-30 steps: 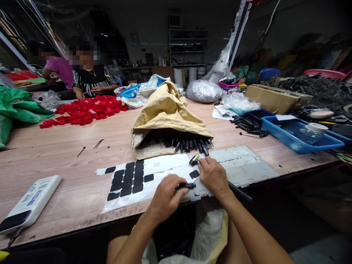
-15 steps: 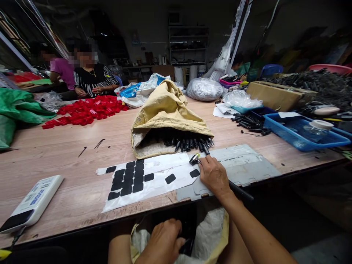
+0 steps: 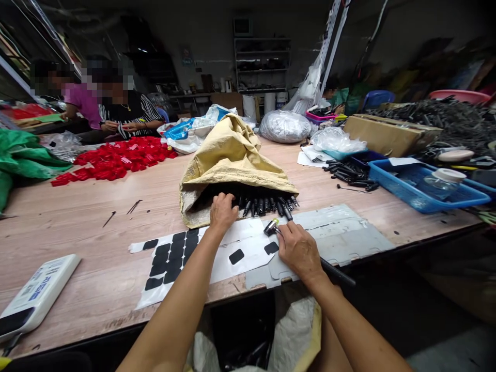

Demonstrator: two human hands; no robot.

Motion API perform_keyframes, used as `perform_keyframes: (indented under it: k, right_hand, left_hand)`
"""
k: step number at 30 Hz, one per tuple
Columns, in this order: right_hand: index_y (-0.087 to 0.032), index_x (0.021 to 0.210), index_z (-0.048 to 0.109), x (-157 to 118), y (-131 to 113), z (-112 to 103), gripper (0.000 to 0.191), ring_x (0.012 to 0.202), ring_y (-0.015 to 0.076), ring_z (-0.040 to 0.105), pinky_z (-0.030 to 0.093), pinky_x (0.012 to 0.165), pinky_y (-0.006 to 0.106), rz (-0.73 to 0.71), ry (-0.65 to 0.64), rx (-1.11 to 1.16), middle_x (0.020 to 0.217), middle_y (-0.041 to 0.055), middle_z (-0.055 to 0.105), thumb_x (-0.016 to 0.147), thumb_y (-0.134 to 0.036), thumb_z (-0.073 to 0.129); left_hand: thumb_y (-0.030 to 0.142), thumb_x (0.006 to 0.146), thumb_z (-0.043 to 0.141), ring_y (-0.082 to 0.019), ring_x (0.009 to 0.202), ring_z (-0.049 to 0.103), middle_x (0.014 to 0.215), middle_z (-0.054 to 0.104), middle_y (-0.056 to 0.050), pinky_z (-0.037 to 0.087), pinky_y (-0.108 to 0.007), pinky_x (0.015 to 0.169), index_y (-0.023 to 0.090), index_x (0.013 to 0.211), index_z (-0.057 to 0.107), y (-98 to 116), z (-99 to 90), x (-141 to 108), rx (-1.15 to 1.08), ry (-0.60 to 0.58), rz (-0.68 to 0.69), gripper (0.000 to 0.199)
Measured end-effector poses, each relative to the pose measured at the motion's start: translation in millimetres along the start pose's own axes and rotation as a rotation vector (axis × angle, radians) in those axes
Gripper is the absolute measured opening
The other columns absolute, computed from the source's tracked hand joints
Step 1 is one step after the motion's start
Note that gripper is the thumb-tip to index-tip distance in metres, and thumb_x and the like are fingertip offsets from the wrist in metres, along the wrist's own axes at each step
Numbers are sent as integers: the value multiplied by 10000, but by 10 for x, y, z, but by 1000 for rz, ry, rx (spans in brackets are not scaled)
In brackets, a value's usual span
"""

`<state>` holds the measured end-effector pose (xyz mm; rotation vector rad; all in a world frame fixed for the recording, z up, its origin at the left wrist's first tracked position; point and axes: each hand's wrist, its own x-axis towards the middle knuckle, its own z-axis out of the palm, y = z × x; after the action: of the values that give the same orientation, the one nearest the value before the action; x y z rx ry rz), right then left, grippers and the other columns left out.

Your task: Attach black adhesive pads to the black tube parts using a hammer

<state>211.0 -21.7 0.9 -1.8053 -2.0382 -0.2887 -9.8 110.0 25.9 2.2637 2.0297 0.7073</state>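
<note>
A jar (image 3: 444,186) sits in a blue tray (image 3: 399,192).

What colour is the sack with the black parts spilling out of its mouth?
The sack is pale yellow, seen best in the head view.

Green material (image 3: 29,155) — cropped left; depths of yellow sack (image 3: 232,150) — hidden

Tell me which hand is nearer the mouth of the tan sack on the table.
Left. Your left hand is right at the sack's mouth, fingers among the black parts; your right hand is farther off, in front and to the right, holding a shiny metal piece.
</note>
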Motion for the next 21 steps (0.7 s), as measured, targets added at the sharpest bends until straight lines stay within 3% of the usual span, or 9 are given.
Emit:
perform_keyframes:
  k: [5,9,15,18,21]
  right_hand:
    - [-203,1017,629,1,-6,-3,116,918,210,515,333,778,321,1,4,5,952,60,612,957,-231,533]
    - [-201,1011,628,-6,-3,4,117,919,209,517,333,780,317,1,2,4,958,62,610,959,-231,527]
    - [-201,1045,634,-15,1,6,148,935,211,519,331,793,314,-5,3,-10,957,63,606,970,-236,511]
    - [-198,1039,636,-14,3,7,143,934,210,519,330,789,314,-6,8,-8,961,64,609,965,-231,518]
    - [-198,1030,633,-12,2,6,133,923,208,515,326,776,316,-2,10,-9,960,63,610,957,-229,526]
  left_hand:
    - [242,894,626,-309,1115,523,1053,631,-106,450,-406,907,224,963,682,-23,48,-8,78,-47,22,91]
    - [286,909,632,-304,1098,534,1060,654,-101,439,-402,893,225,1029,675,-69,33,-137,79,-47,14,141]
    - [288,925,611,-316,1093,539,1076,676,-108,427,-417,879,212,1007,686,-104,-106,-266,93,-55,-37,135]
    - [273,920,612,-317,1072,540,1076,676,-107,428,-419,875,199,1014,685,-143,-226,-439,64,5,-65,140]
    - [252,916,616,-276,1013,553,1010,677,-65,424,-397,894,212,996,672,-149,-306,-736,-77,-10,19,106]
